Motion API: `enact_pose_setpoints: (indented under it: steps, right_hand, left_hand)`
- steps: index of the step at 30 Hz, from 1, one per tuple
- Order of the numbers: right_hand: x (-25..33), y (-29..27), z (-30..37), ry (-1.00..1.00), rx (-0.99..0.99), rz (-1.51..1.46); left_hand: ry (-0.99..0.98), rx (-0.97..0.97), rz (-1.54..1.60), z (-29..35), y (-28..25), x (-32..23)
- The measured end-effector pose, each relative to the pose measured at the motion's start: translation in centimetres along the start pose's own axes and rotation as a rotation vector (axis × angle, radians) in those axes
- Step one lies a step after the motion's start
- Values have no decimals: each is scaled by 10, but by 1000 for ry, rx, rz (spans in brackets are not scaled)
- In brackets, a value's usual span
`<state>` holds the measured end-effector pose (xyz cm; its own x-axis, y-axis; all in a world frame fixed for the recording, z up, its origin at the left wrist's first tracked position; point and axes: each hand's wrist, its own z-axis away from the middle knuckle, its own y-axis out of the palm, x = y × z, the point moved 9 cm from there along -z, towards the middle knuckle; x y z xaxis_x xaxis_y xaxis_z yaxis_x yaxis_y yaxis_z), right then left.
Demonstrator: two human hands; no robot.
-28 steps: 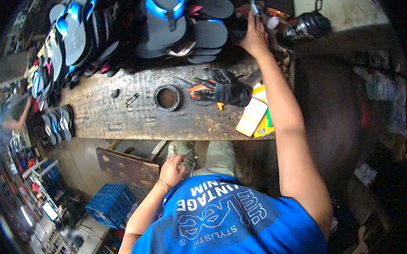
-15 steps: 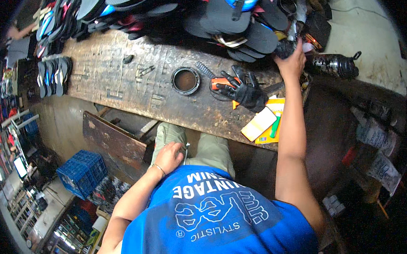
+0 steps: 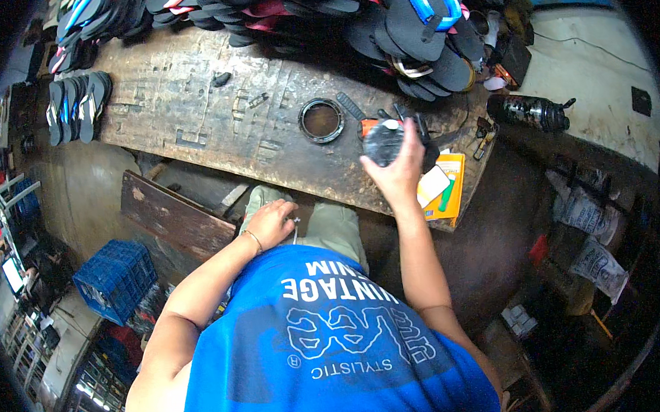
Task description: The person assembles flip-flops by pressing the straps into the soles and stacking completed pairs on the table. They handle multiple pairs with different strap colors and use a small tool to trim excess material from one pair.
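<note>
- Two bare hands are in view: the right hand (image 3: 401, 174) is raised over the near edge of the worn wooden workbench (image 3: 190, 101), fingers wrapped around a round dark tin with a pale spot on its top (image 3: 383, 142), held up from below so its top faces the person.
- Just beyond that hand lie a dark work glove and an orange-handled tool (image 3: 416, 130), close enough to pick up without stretching.
- To the hand's left, on the bench, sits a dark ring-shaped rubber part (image 3: 321, 121); to its right, a yellow box with a white card on it (image 3: 444, 187) overhangs the bench corner.
- The left hand (image 3: 270, 222) rests on the knee, fingers loosely curled; whether it holds anything small cannot be told.
- Far past the right hand, black flip-flops with blue straps (image 3: 428, 22) are heaped along the bench's back edge.
- A dark bottle (image 3: 528, 111) lies on the pale ledge further right.
- Below the left hand stands a blue plastic crate (image 3: 116, 279) on the dim, cluttered workshop floor.
</note>
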<state>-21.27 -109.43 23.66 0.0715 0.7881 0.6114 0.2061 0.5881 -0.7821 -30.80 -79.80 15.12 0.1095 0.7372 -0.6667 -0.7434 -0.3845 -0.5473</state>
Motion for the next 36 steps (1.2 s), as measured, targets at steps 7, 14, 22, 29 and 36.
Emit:
enact_pose_setpoints:
  steps: [7,14,22,29,36]
  right_hand:
    - [52,113,-15,-77,114,7]
    - [53,149,-23,-58,112,114]
    - [53,158,-24,2,162,131]
    - [47,153,-20,17,89,64]
    - [52,125,3,55,57,43]
  left_hand:
    - [-72,-24,-70,53,-44,47]
    - [-175,-99,-66,101,-69,87]
    - [-138,-149,-35,114,-80,99]
    - [-139,-114,-52,115,-95,108]
    - [-86,-144,-105,107,-102,107]
